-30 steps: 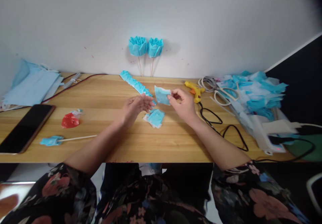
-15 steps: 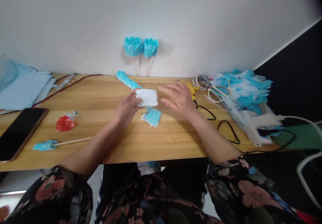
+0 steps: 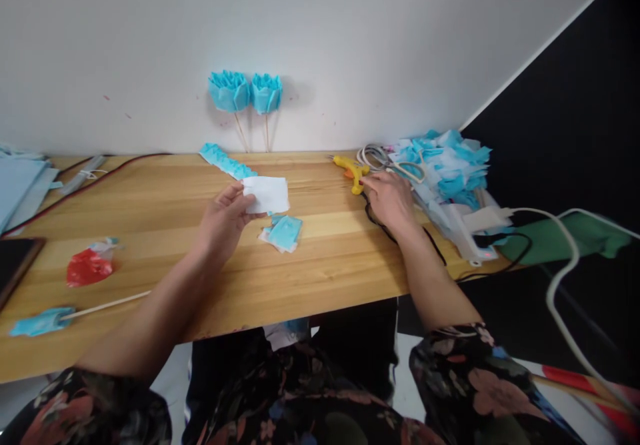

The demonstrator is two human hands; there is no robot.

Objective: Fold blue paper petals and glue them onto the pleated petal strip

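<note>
My left hand [image 3: 223, 217] pinches a small white rectangular piece of fabric [image 3: 267, 194] and holds it above the wooden table [image 3: 320, 258]. Just below it lies a little stack of blue cut pieces [image 3: 283, 233]. My right hand [image 3: 389, 197] has reached to the right and rests, fingers apart, beside the yellow glue gun [image 3: 352, 169], over its black cord; it holds nothing. A pleated blue strip [image 3: 223, 160] lies behind the left hand.
Two blue fabric flowers on sticks [image 3: 245, 93] lean on the wall. Scissors [image 3: 410, 169] and a heap of blue and white scraps [image 3: 450, 168] sit at the right. A red scrap [image 3: 86, 266] and a stick with a blue end [image 3: 37, 321] lie left. White cable [image 3: 563, 298] hangs right.
The piece passed from my right hand to my left hand. My right hand moved away to the right, next to the glue gun. The view swung right.
</note>
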